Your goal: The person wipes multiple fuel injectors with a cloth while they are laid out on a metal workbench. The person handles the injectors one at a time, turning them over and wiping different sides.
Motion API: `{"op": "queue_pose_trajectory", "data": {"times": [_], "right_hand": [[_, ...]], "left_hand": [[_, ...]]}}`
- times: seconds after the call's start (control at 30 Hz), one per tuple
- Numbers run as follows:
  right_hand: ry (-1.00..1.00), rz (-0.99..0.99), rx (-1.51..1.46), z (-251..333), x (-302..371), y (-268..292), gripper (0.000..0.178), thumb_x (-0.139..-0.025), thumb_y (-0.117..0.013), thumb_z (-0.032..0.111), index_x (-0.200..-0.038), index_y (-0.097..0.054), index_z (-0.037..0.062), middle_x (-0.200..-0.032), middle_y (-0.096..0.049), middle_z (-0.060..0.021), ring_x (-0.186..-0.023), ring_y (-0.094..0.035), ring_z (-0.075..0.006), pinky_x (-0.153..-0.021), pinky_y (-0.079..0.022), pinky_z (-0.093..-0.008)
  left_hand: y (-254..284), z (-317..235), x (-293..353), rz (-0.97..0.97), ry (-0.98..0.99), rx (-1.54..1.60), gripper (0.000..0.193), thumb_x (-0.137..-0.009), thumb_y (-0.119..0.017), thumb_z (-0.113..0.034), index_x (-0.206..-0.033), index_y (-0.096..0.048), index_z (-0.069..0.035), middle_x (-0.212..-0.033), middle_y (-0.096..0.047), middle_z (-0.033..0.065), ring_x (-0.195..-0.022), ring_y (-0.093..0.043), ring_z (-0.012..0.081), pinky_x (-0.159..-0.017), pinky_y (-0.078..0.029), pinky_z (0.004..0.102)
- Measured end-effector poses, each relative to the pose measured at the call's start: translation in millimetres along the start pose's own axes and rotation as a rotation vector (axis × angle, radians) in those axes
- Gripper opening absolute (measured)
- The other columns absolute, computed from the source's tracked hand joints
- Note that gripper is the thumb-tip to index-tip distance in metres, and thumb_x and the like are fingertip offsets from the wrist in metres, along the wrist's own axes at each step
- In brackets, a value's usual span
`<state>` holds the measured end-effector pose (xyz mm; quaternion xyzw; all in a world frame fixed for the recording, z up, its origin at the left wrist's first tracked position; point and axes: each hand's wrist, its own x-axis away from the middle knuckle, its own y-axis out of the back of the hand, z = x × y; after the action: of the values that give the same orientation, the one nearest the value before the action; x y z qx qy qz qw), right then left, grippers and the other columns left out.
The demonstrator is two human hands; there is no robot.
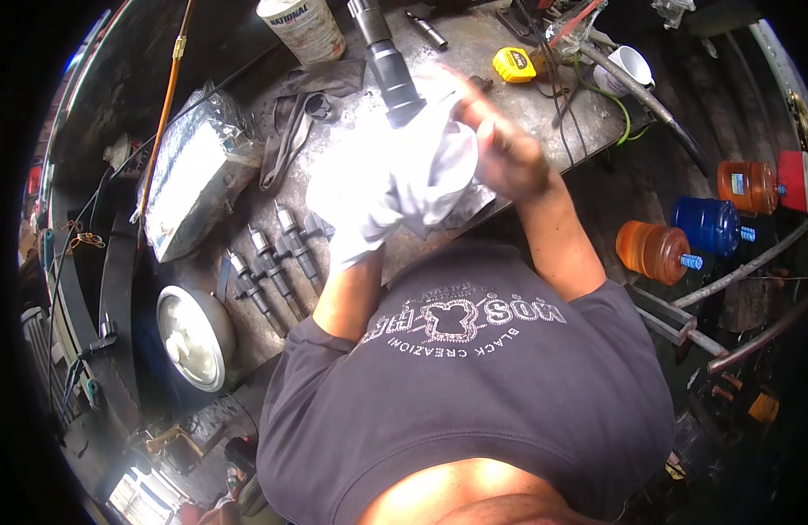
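White fabric covers my left hand (356,206) down to the wrist. Strong glare washes out its fingers, so I cannot make out their grip, nor whether the fabric is a glove or a cloth. Folds of white cloth (435,171) bunch between my hands. My bare right hand (509,157) is against the right side of these folds, slightly blurred, its fingers stretched forward and thumb apart. A black stepped cylinder with a flared end (391,70), like a flashlight, points down at the bright area just beyond the cloth.
Several fuel injectors (268,262) lie left of my left forearm, near a plastic-wrapped box (198,171) and a round white lamp-like bowl (194,337). A white bucket (303,26), dark rag (290,122), yellow tape measure (513,66) and mug (627,70) stand farther off. Large bottles (653,249) are at right.
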<state>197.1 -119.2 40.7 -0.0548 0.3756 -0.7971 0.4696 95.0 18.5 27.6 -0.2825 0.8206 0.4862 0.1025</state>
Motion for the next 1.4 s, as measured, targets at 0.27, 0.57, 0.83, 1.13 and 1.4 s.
{"op": "queue_pose_trajectory", "data": {"times": [0.27, 0.57, 0.83, 1.13, 1.4], "right_hand": [[-0.043, -0.086, 1.169, -4.0, -12.2, -21.0, 0.040, -0.092, -0.052, 0.033, -0.071, -0.060, -0.0004, -0.051, -0.052, -0.0151, -0.044, -0.050, -0.0274, -0.044, -0.038, -0.0346], [0.398, -0.255, 1.347, -23.3, -9.4, -14.5, 0.044, -0.088, -0.061, 0.027, -0.055, -0.056, -0.0021, -0.047, -0.050, -0.0163, -0.038, -0.051, -0.0283, -0.038, -0.036, -0.0355], [0.029, -0.113, 0.948, -12.8, -10.6, 7.0, 0.041, -0.082, -0.068, 0.031, -0.064, -0.060, -0.0039, -0.053, -0.057, -0.0135, -0.043, -0.050, -0.0157, -0.042, -0.037, -0.0316], [0.430, -0.130, 1.436, -7.2, 10.8, -6.2, 0.028, -0.081, -0.067, 0.026, -0.065, -0.062, 0.0032, -0.053, -0.056, -0.0131, -0.046, -0.056, -0.0294, -0.042, -0.042, -0.0353], [0.365, -0.168, 1.453, 64.3, 38.8, 41.7, 0.043, -0.068, -0.076, 0.037, -0.091, -0.067, 0.0026, -0.095, -0.065, -0.0157, -0.091, -0.062, -0.0304, -0.082, -0.047, -0.0364]], "left_hand": [[3.6, 8.3, -21.3, -0.214, -0.374, 0.277, 0.028, -0.068, -0.067, -0.014, -0.092, -0.062, -0.001, -0.085, -0.063, 0.0120, -0.071, -0.062, 0.0276, -0.064, -0.050, 0.0345], [-12.7, 8.6, -4.4, -0.275, -0.161, 0.402, 0.024, -0.068, -0.067, -0.015, -0.087, -0.063, -0.002, -0.076, -0.062, 0.0102, -0.067, -0.061, 0.0246, -0.057, -0.048, 0.0311], [-2.6, -5.2, -3.7, -0.099, 0.154, 0.817, 0.020, -0.068, -0.066, -0.016, -0.082, -0.063, -0.002, -0.073, -0.062, 0.0068, -0.061, -0.059, 0.0178, -0.059, -0.048, 0.0267], [-46.1, -0.3, 17.4, -0.299, 0.000, 0.365, 0.011, -0.078, -0.056, -0.011, -0.088, -0.059, -0.006, -0.072, -0.053, 0.0059, -0.060, -0.052, 0.0175, -0.050, -0.041, 0.0279], [-25.1, -30.5, 15.7, -0.100, 0.182, 0.588, 0.016, -0.084, -0.056, -0.010, -0.098, -0.058, -0.003, -0.083, -0.058, 0.0046, -0.072, -0.057, 0.0164, -0.061, -0.046, 0.0272]]}}
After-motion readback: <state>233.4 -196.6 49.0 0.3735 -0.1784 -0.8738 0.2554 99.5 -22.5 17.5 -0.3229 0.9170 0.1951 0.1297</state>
